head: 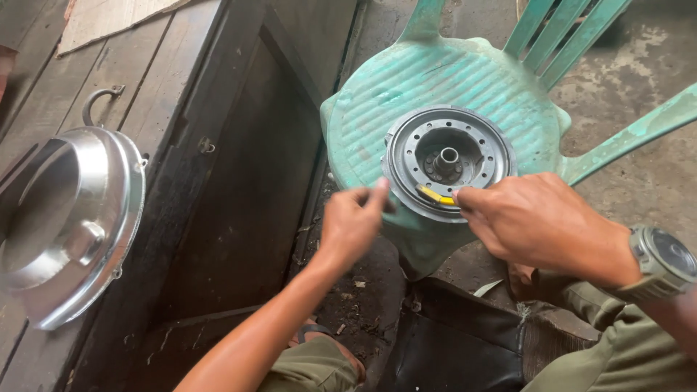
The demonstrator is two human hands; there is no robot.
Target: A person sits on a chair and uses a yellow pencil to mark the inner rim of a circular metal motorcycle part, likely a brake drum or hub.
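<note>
Right now the person is working on a round metal disc (449, 160) that is lying flat on the seat of a green plastic chair (377, 109), toward the seat's 5 o'clock edge. Both hands are meeting at the disc's 6 o'clock rim. The right hand (541, 221) is pressing in from 4 o'clock, its fingertips pinching or pushing a small yellow piece (435, 195) against the rim; the exact grip is hard to read because the fingers are covering the contact. The left hand (353, 221) is coming in from 8 o'clock, loosely curled, with the thumb tip touching the disc's edge and nothing held in it.

Judging by this, the step in hand looks like seating or prying the yellow piece at the rim. The next move probably calls for steady pressure from the right fingertips while the left thumb is bracing the disc so it is not sliding on the ribbed seat.

Whether the yellow piece is a tool tip or a part of the disc is unclear. The disc's underside is hidden, and the chair's back and arm are running out of view at 1 o'clock. A shiny metal lid (69, 221) is lying on a wooden bench (181, 87) at 9 o'clock, partly cut off. A watch (664, 261) is sitting on the right wrist.
</note>
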